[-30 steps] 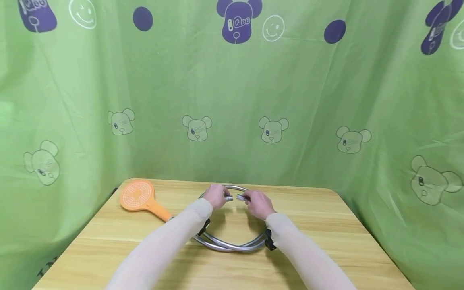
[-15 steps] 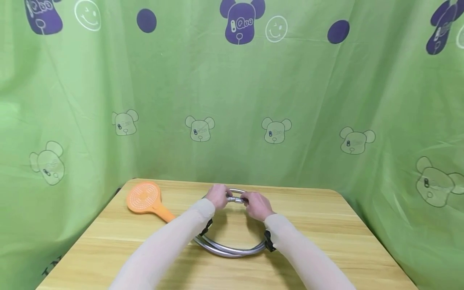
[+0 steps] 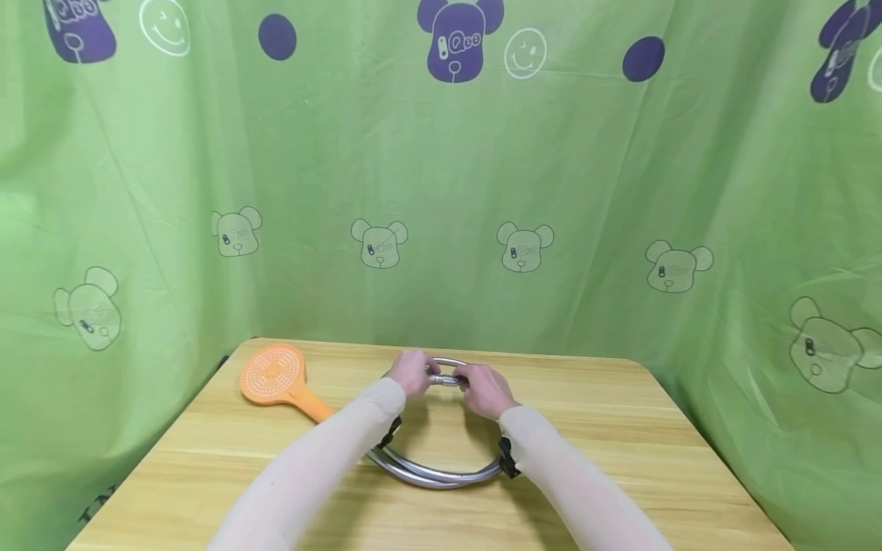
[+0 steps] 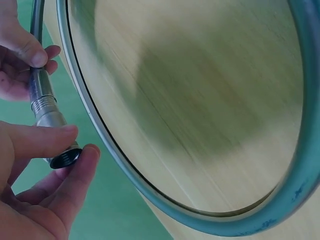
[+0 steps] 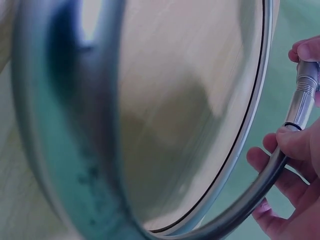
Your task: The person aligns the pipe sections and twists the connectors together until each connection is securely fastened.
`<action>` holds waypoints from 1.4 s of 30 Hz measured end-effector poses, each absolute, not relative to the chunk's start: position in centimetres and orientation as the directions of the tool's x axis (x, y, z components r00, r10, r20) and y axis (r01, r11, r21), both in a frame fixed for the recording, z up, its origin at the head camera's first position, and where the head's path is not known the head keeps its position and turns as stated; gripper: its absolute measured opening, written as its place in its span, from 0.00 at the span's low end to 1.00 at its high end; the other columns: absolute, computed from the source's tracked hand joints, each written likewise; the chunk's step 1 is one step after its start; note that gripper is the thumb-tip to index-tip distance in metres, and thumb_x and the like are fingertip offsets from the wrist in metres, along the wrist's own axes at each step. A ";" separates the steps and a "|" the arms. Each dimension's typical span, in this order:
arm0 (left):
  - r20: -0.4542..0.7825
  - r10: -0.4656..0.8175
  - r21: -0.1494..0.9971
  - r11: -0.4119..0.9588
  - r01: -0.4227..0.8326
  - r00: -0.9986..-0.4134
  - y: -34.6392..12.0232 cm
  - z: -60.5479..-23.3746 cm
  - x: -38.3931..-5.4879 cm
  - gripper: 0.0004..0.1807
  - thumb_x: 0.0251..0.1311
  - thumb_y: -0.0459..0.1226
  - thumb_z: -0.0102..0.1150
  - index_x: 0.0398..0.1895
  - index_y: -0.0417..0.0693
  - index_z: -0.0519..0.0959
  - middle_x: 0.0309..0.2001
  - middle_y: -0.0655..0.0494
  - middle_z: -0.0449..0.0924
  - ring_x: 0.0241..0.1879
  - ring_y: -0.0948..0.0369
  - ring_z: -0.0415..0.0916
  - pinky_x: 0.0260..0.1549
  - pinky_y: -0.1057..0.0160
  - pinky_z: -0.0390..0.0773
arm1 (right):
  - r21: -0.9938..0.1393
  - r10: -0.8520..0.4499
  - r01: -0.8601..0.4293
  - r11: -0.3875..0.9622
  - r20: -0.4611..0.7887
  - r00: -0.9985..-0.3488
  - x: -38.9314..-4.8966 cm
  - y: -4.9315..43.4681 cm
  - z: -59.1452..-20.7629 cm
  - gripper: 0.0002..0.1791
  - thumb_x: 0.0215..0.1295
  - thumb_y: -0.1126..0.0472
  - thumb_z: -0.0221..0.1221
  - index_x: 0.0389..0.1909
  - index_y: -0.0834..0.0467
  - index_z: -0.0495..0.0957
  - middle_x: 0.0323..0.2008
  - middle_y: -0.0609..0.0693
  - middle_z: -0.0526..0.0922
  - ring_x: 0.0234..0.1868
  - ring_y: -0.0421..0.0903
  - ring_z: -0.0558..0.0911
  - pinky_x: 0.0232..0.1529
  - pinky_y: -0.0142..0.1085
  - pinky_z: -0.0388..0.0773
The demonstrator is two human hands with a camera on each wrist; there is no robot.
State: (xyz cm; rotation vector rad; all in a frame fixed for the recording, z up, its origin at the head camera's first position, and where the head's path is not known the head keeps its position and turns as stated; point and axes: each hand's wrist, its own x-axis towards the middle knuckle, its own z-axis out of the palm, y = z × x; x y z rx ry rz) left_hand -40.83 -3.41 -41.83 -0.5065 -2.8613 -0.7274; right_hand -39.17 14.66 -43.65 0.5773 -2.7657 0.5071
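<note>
My left hand (image 3: 410, 373) pinches a short silver threaded fitting (image 4: 50, 120) between thumb and fingertips; its hollow end shows in the left wrist view. Facing it, my right hand (image 3: 486, 392) grips the end of a chrome shower hose (image 3: 441, 479), with the metal end sleeve (image 5: 300, 111) poking out past the thumb. Fitting and sleeve are in line and meet, a few thread rings showing between them. The hose loops in a coil below and behind both hands. An orange shower head (image 3: 273, 374) lies face up to the left, its handle end hidden behind my left forearm.
All of it is over a light wooden table (image 3: 620, 474) with rounded back corners. A green patterned curtain (image 3: 441, 161) hangs close behind the table and along both sides. Dark wrist straps (image 3: 508, 458) sit near the coil.
One second ago a gap separated the fitting and the hose end; half a second ago they had come together. Since then both hands have shifted slightly left, the right fingers closer to the joint.
</note>
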 end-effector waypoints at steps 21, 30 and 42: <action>0.359 0.274 0.306 0.869 0.390 -0.892 -2.6 -42.0 -40.2 0.12 0.50 0.25 0.67 0.33 0.51 0.89 0.36 0.54 0.89 0.40 0.52 0.85 0.45 0.55 0.84 | -0.423 -0.396 -0.526 0.738 0.360 -0.845 -40.1 15.0 -44.4 0.13 0.60 0.76 0.58 0.37 0.58 0.85 0.30 0.54 0.85 0.30 0.43 0.76 0.37 0.41 0.78; 0.362 0.278 0.281 0.878 0.388 -0.890 -2.4 -42.1 -40.4 0.12 0.50 0.26 0.68 0.32 0.52 0.89 0.35 0.54 0.88 0.39 0.53 0.84 0.44 0.57 0.84 | -0.510 -0.367 -0.490 0.707 0.327 -0.871 -39.8 14.9 -44.1 0.09 0.60 0.72 0.61 0.39 0.61 0.84 0.31 0.51 0.83 0.30 0.42 0.76 0.35 0.37 0.76; 0.390 0.281 0.281 0.871 0.404 -0.877 -2.5 -42.0 -40.3 0.13 0.50 0.25 0.66 0.33 0.52 0.89 0.37 0.54 0.89 0.40 0.52 0.85 0.45 0.56 0.84 | -0.513 -0.394 -0.524 0.680 0.346 -0.851 -40.0 14.9 -44.0 0.04 0.62 0.67 0.66 0.37 0.60 0.84 0.30 0.49 0.83 0.31 0.41 0.76 0.36 0.35 0.76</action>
